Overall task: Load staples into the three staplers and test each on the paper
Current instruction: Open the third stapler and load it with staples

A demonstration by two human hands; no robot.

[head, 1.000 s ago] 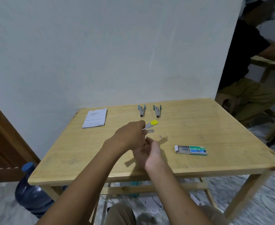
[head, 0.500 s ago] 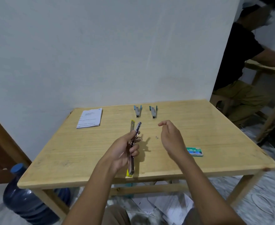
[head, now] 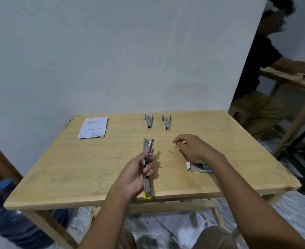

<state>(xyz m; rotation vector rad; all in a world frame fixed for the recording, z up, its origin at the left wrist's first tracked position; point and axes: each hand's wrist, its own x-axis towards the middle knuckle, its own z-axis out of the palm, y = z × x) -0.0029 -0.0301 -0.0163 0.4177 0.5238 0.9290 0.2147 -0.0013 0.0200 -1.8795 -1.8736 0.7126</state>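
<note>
Pale wooden counter (head: pixel 76 177) against a grey wall (head: pixel 112 60): the left hand (head: pixel 135 175) wraps its fingers round the yellow stapler (head: pixel 148 153), swung open above the near edge. The right hand (head: pixel 193 148) hovers over loose staples (head: pixel 170 151), fingers loosely curled; whether they pinch anything is unclear. Paper (head: pixel 93 127), left blue stapler (head: pixel 149 121) and right blue stapler (head: pixel 166 122) lie far back; the staple box (head: pixel 198 167) lies by the right wrist.
</note>
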